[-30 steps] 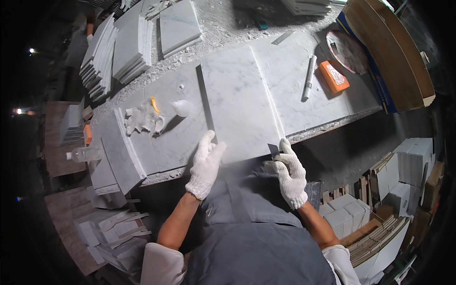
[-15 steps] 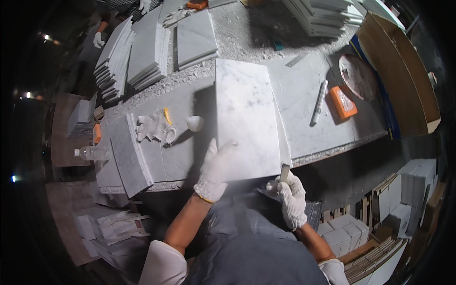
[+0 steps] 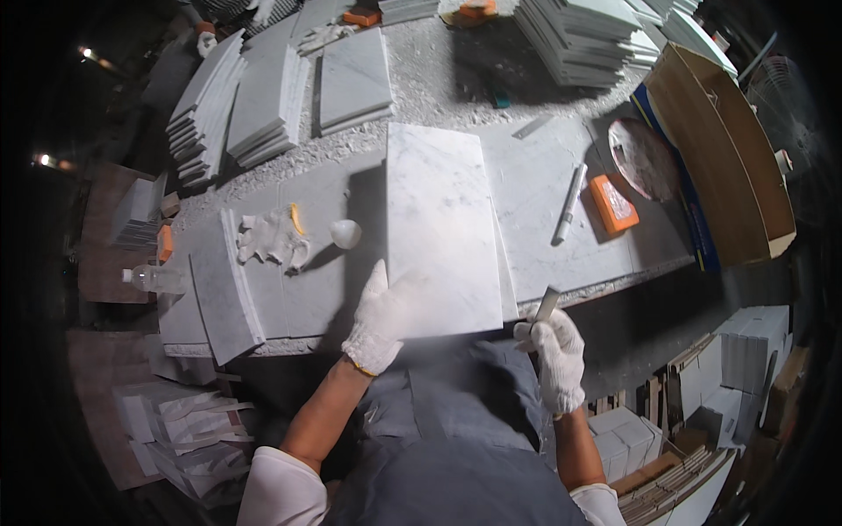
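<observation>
In front of me a pale grey-veined marble tile (image 3: 438,202) lies lengthwise on the worktable, over another slab whose edge peeks out at its right. My left hand (image 3: 377,317), in a white knitted glove, rests flat on the tile's near left part with its fingers stretched out. Just off the tile's near right corner, my gloved right hand (image 3: 560,358) is closed around a short flat metal blade (image 3: 547,302), which points up between thumb and fingers. The blade is apart from the tile.
Left of the tile lie a loose glove (image 3: 270,241), a small white rounded piece (image 3: 345,233) and leaning tiles (image 3: 224,289). To the right are a whitish marker-like stick (image 3: 571,203), an orange block (image 3: 614,203), a round dish (image 3: 645,158) and a cardboard box (image 3: 737,131). Tile stacks (image 3: 263,105) stand behind.
My right hand has moved right, away from the tile's near corner, with the blade tilting to the right. My left hand remains flat on the tile. The whole view has shifted slightly.
</observation>
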`<state>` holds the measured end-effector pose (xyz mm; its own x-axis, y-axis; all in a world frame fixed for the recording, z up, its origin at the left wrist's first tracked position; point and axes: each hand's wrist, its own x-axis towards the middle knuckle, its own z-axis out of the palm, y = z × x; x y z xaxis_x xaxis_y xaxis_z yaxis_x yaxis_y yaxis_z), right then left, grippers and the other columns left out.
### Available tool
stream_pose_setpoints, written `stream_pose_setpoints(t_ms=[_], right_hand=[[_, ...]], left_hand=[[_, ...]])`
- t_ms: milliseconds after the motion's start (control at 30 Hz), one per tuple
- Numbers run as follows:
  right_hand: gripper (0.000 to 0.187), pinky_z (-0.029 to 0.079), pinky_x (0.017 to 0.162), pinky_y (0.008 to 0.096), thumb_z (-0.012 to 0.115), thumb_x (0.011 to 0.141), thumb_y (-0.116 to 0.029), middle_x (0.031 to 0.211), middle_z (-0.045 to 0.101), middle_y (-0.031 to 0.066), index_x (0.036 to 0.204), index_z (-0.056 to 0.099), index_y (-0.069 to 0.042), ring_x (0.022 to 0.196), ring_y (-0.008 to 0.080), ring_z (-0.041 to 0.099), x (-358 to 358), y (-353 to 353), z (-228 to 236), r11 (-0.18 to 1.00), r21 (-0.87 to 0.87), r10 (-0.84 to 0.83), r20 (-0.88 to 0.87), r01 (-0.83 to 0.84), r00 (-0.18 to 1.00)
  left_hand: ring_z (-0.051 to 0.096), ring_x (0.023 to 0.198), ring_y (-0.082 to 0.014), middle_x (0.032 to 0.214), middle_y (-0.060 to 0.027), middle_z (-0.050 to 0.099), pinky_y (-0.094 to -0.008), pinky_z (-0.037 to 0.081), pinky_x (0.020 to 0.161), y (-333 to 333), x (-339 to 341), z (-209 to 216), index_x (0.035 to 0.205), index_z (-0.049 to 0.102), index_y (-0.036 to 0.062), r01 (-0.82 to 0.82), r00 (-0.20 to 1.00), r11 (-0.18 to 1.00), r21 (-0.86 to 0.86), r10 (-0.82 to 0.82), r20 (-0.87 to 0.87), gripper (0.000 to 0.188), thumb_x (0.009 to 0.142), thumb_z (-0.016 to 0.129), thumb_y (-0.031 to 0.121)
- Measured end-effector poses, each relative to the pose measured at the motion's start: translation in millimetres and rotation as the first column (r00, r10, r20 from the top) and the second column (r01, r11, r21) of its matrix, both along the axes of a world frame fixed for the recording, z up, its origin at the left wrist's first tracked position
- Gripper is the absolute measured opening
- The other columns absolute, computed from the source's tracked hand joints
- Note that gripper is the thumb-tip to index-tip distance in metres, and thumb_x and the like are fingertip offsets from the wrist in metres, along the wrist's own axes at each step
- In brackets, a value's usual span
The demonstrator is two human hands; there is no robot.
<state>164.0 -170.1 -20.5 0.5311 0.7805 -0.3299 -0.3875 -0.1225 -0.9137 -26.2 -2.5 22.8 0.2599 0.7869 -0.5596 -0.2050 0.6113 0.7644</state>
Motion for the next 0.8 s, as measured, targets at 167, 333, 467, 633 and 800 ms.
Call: stream_pose_setpoints(t_ms=[167,333,467,633,800], right_hand=[[0.025,0.051,0.068,0.0263,0.066,0.099,-0.018,0.087,0.066,0.0056,0.114,0.068,0.002,0.073,0.0106,0.06,16.1,5.6,11.2,0.982,-0.182,0.045,0.002,-0.044,0.999],[0.035,0.05,0.06,0.0232,0.069,0.098,-0.02,0.08,0.066,0.0024,0.126,0.066,-0.001,0.064,0.0064,0.057,16.0,36.8,16.4,0.974,-0.194,0.15,0.166,-0.117,0.975],[0.038,0.051,0.061,0.0213,0.069,0.096,-0.014,0.084,0.068,0.0025,0.133,0.065,-0.004,0.065,0.0059,0.059,9.5,66.0,19.3,0.975,-0.161,0.184,0.215,-0.151,0.959],[0.036,0.053,0.066,0.0268,0.072,0.093,-0.013,0.095,0.072,0.0066,0.128,0.069,-0.009,0.071,0.0124,0.065,6.0,91.0,16.7,0.945,-0.251,0.32,0.583,-0.21,0.747],[0.035,0.053,0.077,0.0314,0.076,0.09,-0.018,0.093,0.07,0.0102,0.124,0.072,-0.01,0.082,0.0194,0.067,9.4,96.9,15.8,0.914,-0.319,0.404,0.654,-0.251,0.639]], left_hand=[[0.059,0.11,-0.0156,0.125,-0.0077,0.061,-0.0339,0.053,0.093,-4.7,6.4,3.6,0.141,0.048,0.0022,0.013,0.998,1.0,-0.008,-0.013,-0.066,0.044,0.101,0.065,0.013],[0.06,0.11,-0.0157,0.126,-0.0078,0.061,-0.0338,0.052,0.094,-6.6,12.3,7.1,0.14,0.049,0.0021,0.032,0.996,0.999,0.043,-0.028,-0.083,0.045,0.101,0.065,0.014],[0.059,0.111,-0.0158,0.126,-0.0082,0.061,-0.0345,0.051,0.096,-9.8,14.9,10.9,0.14,0.048,0.0013,0.017,0.996,0.999,0.033,-0.014,-0.087,0.045,0.101,0.065,0.015],[0.058,0.114,-0.0174,0.127,-0.0101,0.06,-0.035,0.051,0.098,-8.9,15.8,12.8,0.143,0.046,0.0003,0.067,0.997,0.995,0.073,-0.065,-0.031,0.049,0.1,0.066,0.015],[0.059,0.113,-0.0163,0.127,-0.0093,0.06,-0.0341,0.051,0.098,-9.4,15.3,9.6,0.143,0.045,0.0009,0.024,0.998,0.998,0.055,-0.021,-0.051,0.049,0.1,0.065,0.013]])
